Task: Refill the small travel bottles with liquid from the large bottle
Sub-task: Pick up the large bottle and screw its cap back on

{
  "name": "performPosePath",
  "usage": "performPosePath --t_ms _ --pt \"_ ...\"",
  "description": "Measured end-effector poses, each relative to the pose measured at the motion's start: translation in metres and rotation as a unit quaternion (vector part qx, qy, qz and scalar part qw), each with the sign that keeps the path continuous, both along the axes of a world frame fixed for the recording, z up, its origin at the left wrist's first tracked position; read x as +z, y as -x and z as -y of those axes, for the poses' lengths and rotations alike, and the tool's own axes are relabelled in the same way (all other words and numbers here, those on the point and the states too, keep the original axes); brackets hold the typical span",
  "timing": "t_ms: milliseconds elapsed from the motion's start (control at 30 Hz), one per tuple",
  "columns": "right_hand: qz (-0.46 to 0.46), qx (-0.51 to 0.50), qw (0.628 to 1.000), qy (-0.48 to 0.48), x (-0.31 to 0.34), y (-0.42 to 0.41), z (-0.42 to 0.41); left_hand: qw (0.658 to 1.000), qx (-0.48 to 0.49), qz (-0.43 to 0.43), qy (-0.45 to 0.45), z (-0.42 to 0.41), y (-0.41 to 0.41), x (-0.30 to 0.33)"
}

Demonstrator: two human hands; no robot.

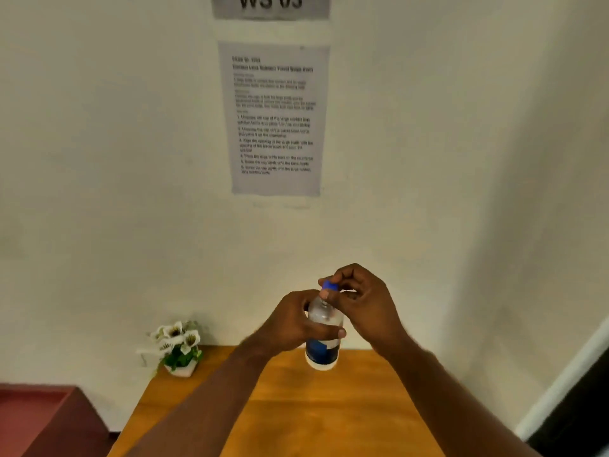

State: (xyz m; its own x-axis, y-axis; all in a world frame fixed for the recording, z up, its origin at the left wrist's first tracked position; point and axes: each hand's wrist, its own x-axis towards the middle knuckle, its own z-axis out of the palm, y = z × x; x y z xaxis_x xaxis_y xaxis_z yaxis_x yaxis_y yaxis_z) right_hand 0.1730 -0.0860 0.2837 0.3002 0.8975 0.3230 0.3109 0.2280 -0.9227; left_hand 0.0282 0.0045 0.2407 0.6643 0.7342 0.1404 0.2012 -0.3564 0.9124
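Observation:
The large clear bottle (pixel 323 349) with a dark blue label is held upright in the air above the far part of the wooden table (pixel 296 407). My left hand (pixel 293 321) wraps around its upper body. My right hand (pixel 362 301) pinches the small blue cap (pixel 329 285) at the top of the bottle between thumb and fingertips. No small travel bottles are in view.
A small white pot of white artificial flowers (pixel 178 347) stands at the table's far left corner against the wall. A printed instruction sheet (pixel 275 120) hangs on the wall above. A reddish-brown piece of furniture (pixel 43 417) sits lower left; a dark doorway edge (pixel 580 407) is at right.

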Motion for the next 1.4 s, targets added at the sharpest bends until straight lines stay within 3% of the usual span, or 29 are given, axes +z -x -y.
performPosePath --t_ms 300,500,667,833,1000,1400 --pt "0.109 0.028 0.992 -0.065 0.134 -0.014 -0.021 0.997 0.009 0.027 -0.072 -0.023 0.003 0.131" --pt "0.185 -0.008 0.976 -0.118 0.185 -0.012 -0.023 0.990 0.021 0.048 -0.134 -0.023 -0.004 0.179" --pt "0.218 -0.047 0.966 -0.131 0.193 -0.012 -0.018 0.988 0.032 0.054 -0.140 -0.021 -0.009 0.186" --pt "0.219 -0.015 0.970 -0.102 0.195 -0.017 -0.012 0.989 0.043 0.047 -0.131 -0.020 -0.012 0.185" --pt "0.251 -0.067 0.960 -0.107 0.185 -0.012 -0.013 0.991 0.035 0.036 -0.126 -0.015 -0.016 0.180" --pt "0.199 -0.072 0.973 -0.086 0.164 -0.012 -0.015 0.992 0.042 0.015 -0.117 -0.017 -0.021 0.164"
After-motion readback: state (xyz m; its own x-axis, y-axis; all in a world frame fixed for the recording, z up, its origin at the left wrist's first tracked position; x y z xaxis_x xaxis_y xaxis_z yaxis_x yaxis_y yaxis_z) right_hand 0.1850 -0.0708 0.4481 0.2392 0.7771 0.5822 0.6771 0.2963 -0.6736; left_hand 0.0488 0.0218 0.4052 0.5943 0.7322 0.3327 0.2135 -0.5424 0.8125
